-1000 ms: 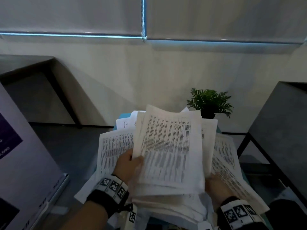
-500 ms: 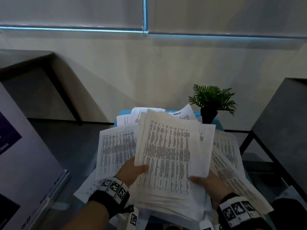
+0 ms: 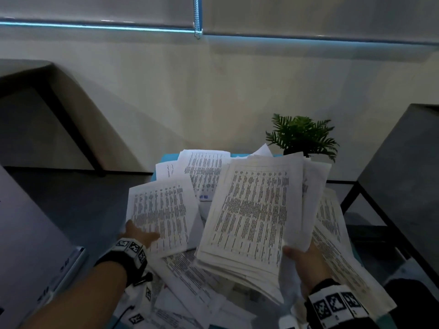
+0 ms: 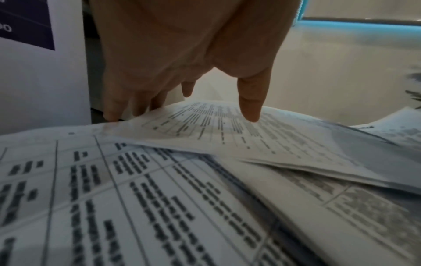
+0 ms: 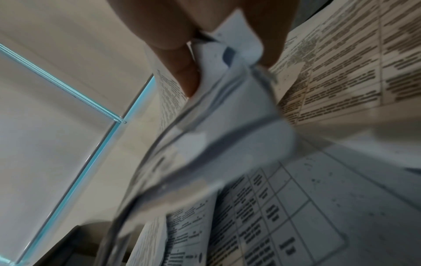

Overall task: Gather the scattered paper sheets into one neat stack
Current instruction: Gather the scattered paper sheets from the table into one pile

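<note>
My right hand (image 3: 299,254) grips a thick stack of printed sheets (image 3: 251,214) by its lower right corner and holds it tilted above the table. The right wrist view shows the thumb and fingers (image 5: 182,75) pinching the bent corner of the stack (image 5: 227,135). My left hand (image 3: 140,233) is at the lower left edge of a loose printed sheet (image 3: 161,210). In the left wrist view its thumb (image 4: 249,108) lies on top of that sheet (image 4: 227,129) and its fingers (image 4: 136,106) reach under the edge. More loose sheets (image 3: 204,176) lie scattered under and around the stack.
The small teal table (image 3: 167,157) is almost covered by paper. A potted fern (image 3: 301,136) stands at its far right corner. A dark table (image 3: 403,174) is at the right and a white board (image 3: 28,233) at the left. Sheets overhang the near edge (image 3: 190,276).
My left hand has let go of the stack and moved left to the loose sheet. The stack has shifted right, held by my right hand alone.
</note>
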Demonstrator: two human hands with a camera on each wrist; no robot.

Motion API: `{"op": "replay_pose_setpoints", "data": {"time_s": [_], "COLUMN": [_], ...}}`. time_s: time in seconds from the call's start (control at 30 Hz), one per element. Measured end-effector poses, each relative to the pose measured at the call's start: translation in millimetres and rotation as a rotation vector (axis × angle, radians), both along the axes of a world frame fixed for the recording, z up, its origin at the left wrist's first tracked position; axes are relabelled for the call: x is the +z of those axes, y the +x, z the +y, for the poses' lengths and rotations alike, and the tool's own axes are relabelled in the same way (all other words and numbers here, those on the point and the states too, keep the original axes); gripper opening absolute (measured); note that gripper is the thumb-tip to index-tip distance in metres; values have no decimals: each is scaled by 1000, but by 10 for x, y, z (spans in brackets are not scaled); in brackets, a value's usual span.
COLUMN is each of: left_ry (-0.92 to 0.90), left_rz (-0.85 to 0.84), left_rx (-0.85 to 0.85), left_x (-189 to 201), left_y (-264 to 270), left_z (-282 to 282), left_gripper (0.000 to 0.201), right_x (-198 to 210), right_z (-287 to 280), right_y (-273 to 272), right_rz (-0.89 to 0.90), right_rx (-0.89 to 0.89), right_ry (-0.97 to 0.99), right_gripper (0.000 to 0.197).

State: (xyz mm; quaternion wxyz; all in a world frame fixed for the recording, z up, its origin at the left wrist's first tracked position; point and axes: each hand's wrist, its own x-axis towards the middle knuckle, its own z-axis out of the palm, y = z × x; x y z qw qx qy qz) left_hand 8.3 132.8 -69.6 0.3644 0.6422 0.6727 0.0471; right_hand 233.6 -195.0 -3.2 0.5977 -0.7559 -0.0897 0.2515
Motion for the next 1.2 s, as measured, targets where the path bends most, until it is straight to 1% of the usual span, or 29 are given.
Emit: {"op": "replay_pose_setpoints", "data": {"time_s": [0.07,0.13,0.17,0.23,0.27,0.3,0.33,0.37,0.4,0.43,0.5,0.57,0.6,0.7,0.73,0.83,0.87,0.9,0.97,1.0,1.1,1.17,1.2], "left_ry": [-22,-7,11,71,113,171,226,266,295,279,188,55,18,67,90,223,257,252,243,220,147,138,142], "left_rz": [18,18,10,-34,-50,-85,-128,-152,-205,-281,-381,-401,-419,-561,-598,-737,-795,-857,-905,-889,-752,-741,-737], "left_rx": [1,-8,-5,1,3,6,5,13,30,49,111,127,137,129,124,159,182,173,80,17,-234,-338,-360], "left_x": [-2,6,-78,-385,-373,-312,-170,44,155,235,285,329,358,522,555,728,778,821,942,987,1081,1113,1101], "left_y": [2,-11,-26,-74,-73,-66,-48,-16,-4,11,33,58,63,92,88,22,6,-4,27,63,222,302,334], "left_z": [3,-15,19,193,183,142,37,-111,-197,-252,-255,-239,-223,-243,-238,-339,-383,-435,-586,-672,-938,-1160,-1252], "left_gripper": [106,105,106,109,109,104,94,81,69,62,55,39,33,34,34,35,35,33,21,16,21,10,5], "right_x": [-9,-25,-18,-14,5,6,50,57,89,85,42,-12,-43,-91,-79,37,62,83,108,106,185,251,272], "right_z": [13,5,10,2,-2,-8,-12,-12,-16,-23,-38,-41,-39,-52,-62,-125,-142,-145,-142,-147,-165,-182,-185], "right_y": [2,31,29,16,0,-3,-32,-31,-47,-42,-27,-1,8,27,30,11,8,-7,-58,-69,-158,-197,-215], "right_rz": [32,41,48,57,67,78,94,103,106,107,108,93,75,99,99,64,52,50,50,63,172,214,239], "right_rx": [-6,3,-3,-29,-33,-37,-48,-57,-57,-71,-55,-31,-33,-18,-17,-58,-85,-96,-80,-65,18,105,147], "right_ry": [-5,-48,-51,-14,-4,7,22,30,42,43,45,17,2,-29,-37,-76,-91,-109,-110,-107,-11,51,88], "right_gripper": [24,22,20,26,31,34,36,36,34,33,30,28,27,16,16,10,18,26,35,36,28,28,33]}}
